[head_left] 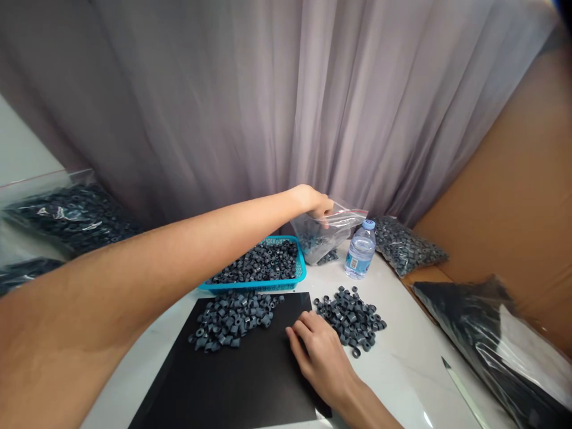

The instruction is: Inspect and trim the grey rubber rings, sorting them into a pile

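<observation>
Head view: white table (402,369) before grey curtain (250,101), black mat (241,381).

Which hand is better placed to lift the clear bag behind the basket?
Likely the left hand: it already grips the clear bag at its top. The right hand rests flat on the black mat.

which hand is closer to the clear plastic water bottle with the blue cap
Left. The left hand grips a clear zip bag of small grey rings just left of the clear plastic water bottle. The right hand rests flat on the black mat, well in front of it.
</observation>
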A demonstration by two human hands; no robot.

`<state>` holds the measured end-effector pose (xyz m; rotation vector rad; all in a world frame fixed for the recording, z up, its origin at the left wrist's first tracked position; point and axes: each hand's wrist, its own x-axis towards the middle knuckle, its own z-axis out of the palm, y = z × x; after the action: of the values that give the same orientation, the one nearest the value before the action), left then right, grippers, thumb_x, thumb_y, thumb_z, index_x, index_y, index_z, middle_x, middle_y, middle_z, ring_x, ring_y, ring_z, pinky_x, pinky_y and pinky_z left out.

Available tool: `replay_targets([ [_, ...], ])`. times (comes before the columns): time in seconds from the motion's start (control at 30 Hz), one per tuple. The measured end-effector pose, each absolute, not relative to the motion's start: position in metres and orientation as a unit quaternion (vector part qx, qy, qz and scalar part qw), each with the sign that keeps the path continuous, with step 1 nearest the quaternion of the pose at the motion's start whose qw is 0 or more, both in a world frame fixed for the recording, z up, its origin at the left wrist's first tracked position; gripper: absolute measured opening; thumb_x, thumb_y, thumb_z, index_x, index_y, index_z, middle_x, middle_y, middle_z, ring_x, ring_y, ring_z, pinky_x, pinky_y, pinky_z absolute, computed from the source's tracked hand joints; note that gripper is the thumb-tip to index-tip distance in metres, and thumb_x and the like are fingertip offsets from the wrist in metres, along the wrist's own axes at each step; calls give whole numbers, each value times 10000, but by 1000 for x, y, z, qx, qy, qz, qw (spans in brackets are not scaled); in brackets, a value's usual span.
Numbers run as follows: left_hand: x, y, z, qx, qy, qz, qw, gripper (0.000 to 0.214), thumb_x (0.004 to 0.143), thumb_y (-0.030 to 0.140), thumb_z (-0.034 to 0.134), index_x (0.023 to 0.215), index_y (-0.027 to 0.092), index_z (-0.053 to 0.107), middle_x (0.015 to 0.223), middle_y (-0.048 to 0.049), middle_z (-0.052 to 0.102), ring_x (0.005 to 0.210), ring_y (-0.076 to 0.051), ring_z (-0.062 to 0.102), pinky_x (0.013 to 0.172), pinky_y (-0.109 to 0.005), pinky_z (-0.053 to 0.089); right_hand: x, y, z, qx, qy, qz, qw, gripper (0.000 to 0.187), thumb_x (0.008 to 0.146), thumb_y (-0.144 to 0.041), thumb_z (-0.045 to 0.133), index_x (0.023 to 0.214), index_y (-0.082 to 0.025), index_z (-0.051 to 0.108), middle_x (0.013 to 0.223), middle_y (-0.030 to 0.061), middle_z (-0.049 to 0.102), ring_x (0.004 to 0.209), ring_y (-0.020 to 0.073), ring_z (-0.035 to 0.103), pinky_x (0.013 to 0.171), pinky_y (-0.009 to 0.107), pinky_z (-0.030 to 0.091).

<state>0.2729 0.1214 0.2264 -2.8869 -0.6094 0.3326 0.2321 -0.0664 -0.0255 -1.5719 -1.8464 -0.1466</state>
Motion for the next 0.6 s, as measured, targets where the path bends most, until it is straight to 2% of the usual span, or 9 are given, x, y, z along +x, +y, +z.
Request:
replay_targets([
  [0.1,272,128,221,-978,-167,75,96,390,797,324,713,1158,180,703,1207,-117,691,1056,-260,593,906,-347,408,234,-67,-23,-605,-717,-74,337,250,1025,-204,439,787,-216,512,827,32,587,770,187,583,717,314,479],
  [0.2,269,135,216,-984,-138,60,93,455,875,384,628,1268,156,643,1250,-129,671,1054,-244,596,902,-336,408,236,-69,-21,-602,-723,-80,330,272,1035,-217,420,782,-217,518,822,38,585,762,188,575,707,318,471],
  [0.33,255,137,218,-988,-119,32,87,415,961,425,488,1197,137,674,1137,-114,700,958,-218,620,845,-320,422,238,-70,-21,-590,-740,-96,308,290,1041,-220,400,782,-214,531,824,52,589,759,206,558,716,349,457],
  [0.4,241,129,223,-989,-119,-6,90,420,1000,400,404,1192,130,664,1135,-121,682,982,-226,616,861,-337,414,239,-71,-21,-587,-746,-106,296,282,1038,-215,405,789,-211,537,830,58,590,772,219,556,732,364,453],
  [0.5,204,105,222,-974,-107,-143,135,422,1039,324,293,1194,112,624,1186,-143,626,1098,-257,574,941,-382,377,238,-73,-23,-587,-749,-114,285,257,1038,-212,409,819,-209,544,848,64,588,798,230,561,731,364,453],
  [0.6,144,71,198,-948,-123,-236,175,378,1046,317,304,1108,126,624,1092,-104,631,1047,-235,584,942,-371,391,233,-76,-25,-584,-753,-110,282,202,1037,-225,421,888,-210,556,893,69,590,810,223,576,709,341,461],
])
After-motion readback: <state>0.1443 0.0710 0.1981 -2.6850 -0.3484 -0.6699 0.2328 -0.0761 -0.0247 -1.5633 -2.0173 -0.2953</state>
